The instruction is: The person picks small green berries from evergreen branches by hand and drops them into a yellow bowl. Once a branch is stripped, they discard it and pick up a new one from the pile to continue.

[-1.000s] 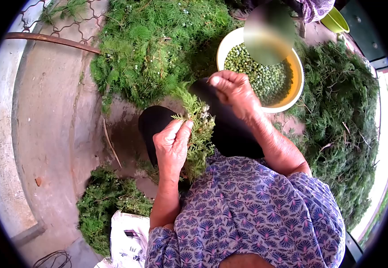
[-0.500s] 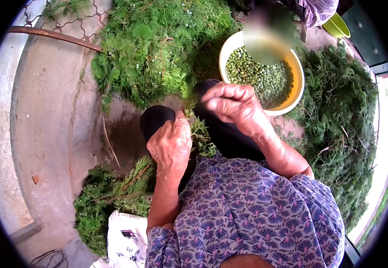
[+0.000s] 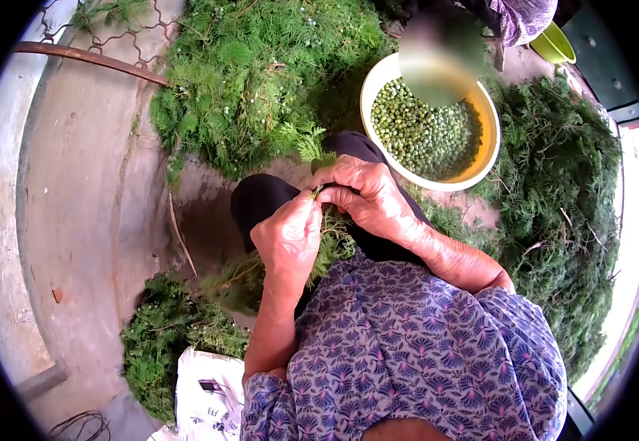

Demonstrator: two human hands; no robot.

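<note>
My left hand (image 3: 288,234) is closed around a green evergreen sprig (image 3: 328,253), whose feathery leaves hang below the fingers. Thumb and fingers of my right hand (image 3: 367,192) pinch the same sprig close to the left fingertips, above my knees. Whether a berry sits between those fingertips is hidden. Just beyond the right hand stands a round yellow basin (image 3: 490,158), holding many small green berries (image 3: 415,136).
A large heap of cut evergreen branches (image 3: 246,81) lies ahead, another heap (image 3: 555,206) to the right. A smaller pile (image 3: 161,338) sits by a white sack (image 3: 205,397) at lower left. Another person's patterned clothing (image 3: 523,18) shows near a green bucket (image 3: 553,44).
My right hand has come down and left from near the basin to meet my left hand at the sprig. The sprig's lower leaves have shifted. The basin stays put.
</note>
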